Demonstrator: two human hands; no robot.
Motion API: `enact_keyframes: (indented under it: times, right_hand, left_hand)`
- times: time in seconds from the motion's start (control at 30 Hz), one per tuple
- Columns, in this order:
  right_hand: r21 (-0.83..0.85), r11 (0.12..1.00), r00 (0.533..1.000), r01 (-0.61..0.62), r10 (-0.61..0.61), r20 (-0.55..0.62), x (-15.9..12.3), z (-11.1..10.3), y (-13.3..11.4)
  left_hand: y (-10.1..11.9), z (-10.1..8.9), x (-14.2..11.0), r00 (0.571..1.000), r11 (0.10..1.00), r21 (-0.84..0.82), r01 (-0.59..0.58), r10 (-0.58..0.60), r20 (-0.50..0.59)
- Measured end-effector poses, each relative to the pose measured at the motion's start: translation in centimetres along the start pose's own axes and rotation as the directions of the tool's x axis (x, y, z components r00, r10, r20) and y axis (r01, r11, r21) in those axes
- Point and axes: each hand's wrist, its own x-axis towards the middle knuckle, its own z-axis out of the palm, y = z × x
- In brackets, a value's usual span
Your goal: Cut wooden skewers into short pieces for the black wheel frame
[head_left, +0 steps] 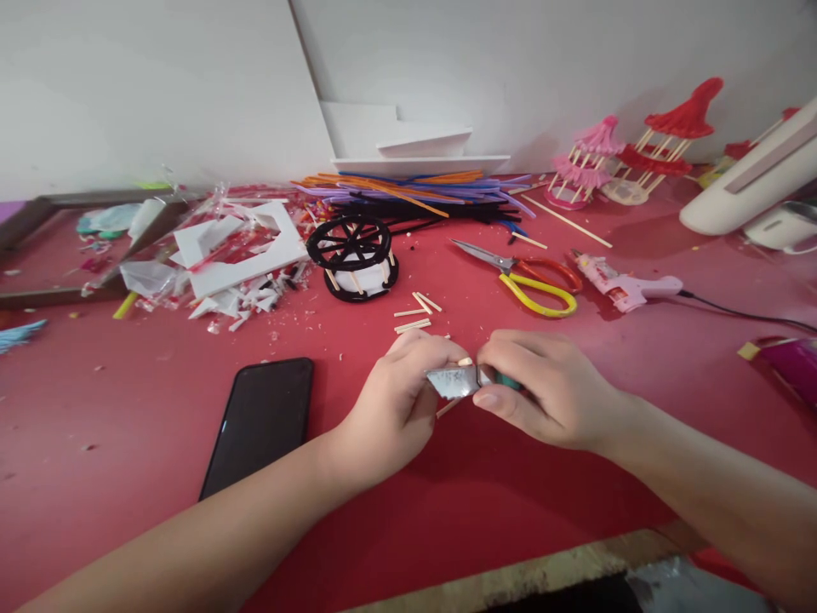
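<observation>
My right hand (555,387) is closed round the green handle of a utility knife (452,382), its wide metal blade pointing left. A thin wooden stick (465,362) is pinched in my left hand (399,396), its pale end showing at the blade. The fingers hide most of that stick. Below the blade another piece of wooden stick (448,408) shows in part. Just beyond my hands lie several short cut sticks (413,326). Farther back stands a small black frame (350,243), a spoked wheel held on short sticks above a white and black base.
Right of centre are yellow-and-red-handled scissors (539,294) and a pink glue gun (629,285) with its cord. A black phone (261,426) lies left. Foam scraps (255,255), pipe cleaners (408,191) and pink and red carousel-like models (587,162) line the back.
</observation>
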Motion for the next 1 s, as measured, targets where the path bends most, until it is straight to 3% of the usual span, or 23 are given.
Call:
enact_keyframes:
  times: [1.0]
  right_hand:
    - [0.087, 0.995, 0.999, -0.039, 0.036, 0.035, -0.16, -0.13, 0.21]
  left_hand:
    - [0.26, -0.32, 0.44, 0.999, 0.999, -0.03, -0.017, 0.018, 0.041]
